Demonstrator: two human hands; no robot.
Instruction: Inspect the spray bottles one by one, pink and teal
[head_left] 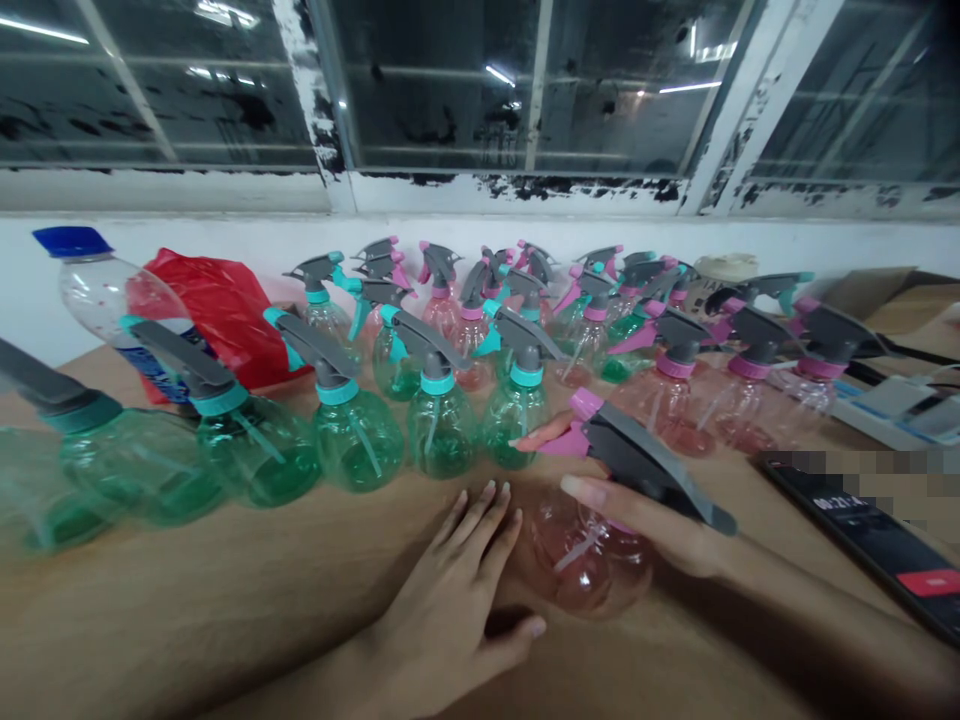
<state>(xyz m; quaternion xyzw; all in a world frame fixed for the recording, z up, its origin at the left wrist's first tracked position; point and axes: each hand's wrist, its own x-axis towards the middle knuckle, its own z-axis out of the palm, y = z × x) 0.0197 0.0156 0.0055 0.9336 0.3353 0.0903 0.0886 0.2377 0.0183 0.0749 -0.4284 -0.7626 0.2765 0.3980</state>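
The left hand (pixel 461 585) lay palm down on the wooden table (pixel 300 620), its fingers stretched forward and its thumb held apart. The right hand (pixel 679 530) gripped a pink spray bottle (pixel 592 570) around its neck, one fingertip by the pink trigger. That bottle was at the table's front, just beside the left hand, its thin tube visible through clear walls. Behind stood green spray bottles (pixel 360 440), tubes inside, darker green low down; whether that was liquid was unclear. More pink spray bottles (pixel 679 410) stood to the right.
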